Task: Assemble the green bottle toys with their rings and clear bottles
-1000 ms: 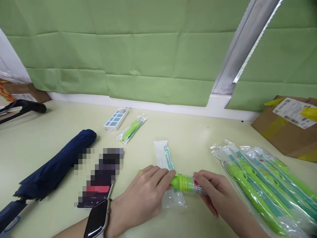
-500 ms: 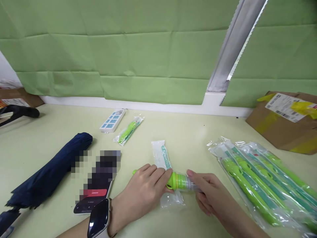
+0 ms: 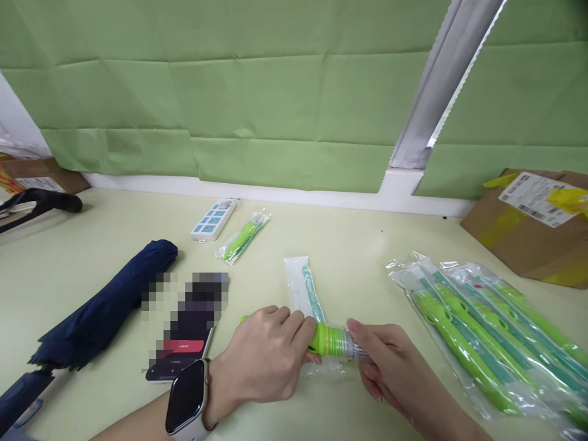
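A bright green plastic tube with a ribbed collar and a clear, greyish end lies crosswise between my hands; its exact kind I cannot make out. My left hand, with a watch on its wrist, is wrapped round the green body, and a green tip sticks out on its far side. With thumb and fingers my right hand grips the clear end, hiding its tip. Beneath them on the table is a clear plastic wrapper with a teal printed strip, partly covered by the left hand and the tube.
Several bagged green tubes lie at right, before a cardboard box. Another bagged green tube rests beside a white case with blue labels. A phone and a folded navy umbrella are at left.
The view has shifted slightly. Both hands keep their grip on the green tube, and its collar and clear end show at nearly the same place.
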Demonstrator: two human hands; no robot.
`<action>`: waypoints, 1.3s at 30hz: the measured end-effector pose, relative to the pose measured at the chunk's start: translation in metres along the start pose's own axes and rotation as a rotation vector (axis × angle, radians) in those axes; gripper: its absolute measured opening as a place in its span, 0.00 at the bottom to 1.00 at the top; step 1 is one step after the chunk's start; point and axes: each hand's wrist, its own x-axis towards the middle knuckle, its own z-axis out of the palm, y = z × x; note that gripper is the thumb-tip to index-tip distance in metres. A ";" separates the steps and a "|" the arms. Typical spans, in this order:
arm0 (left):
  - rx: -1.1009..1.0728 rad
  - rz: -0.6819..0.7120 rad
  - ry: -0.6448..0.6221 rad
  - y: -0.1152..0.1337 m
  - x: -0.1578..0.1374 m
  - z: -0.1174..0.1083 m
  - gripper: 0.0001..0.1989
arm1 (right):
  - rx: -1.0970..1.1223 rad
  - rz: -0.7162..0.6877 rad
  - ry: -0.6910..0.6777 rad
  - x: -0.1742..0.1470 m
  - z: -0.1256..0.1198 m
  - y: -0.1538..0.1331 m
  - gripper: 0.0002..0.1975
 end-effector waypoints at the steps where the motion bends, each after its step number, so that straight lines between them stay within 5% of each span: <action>1: -0.011 -0.010 -0.008 0.000 0.000 -0.001 0.10 | -0.022 -0.021 0.004 0.000 0.000 0.000 0.29; 11: -0.244 -0.123 -0.055 0.000 0.000 -0.013 0.05 | -0.346 -0.391 -0.004 -0.002 -0.012 0.002 0.28; 21: -0.692 -0.129 -0.210 -0.019 0.003 -0.028 0.18 | -0.842 -0.887 -0.024 -0.010 -0.027 0.020 0.04; 26: -0.640 -0.193 -0.160 -0.017 0.004 -0.021 0.18 | -0.897 -0.805 -0.046 0.001 -0.031 0.015 0.04; 39: -0.597 -0.241 -0.088 -0.004 0.004 -0.016 0.16 | -0.295 -0.386 0.103 0.005 -0.021 -0.004 0.13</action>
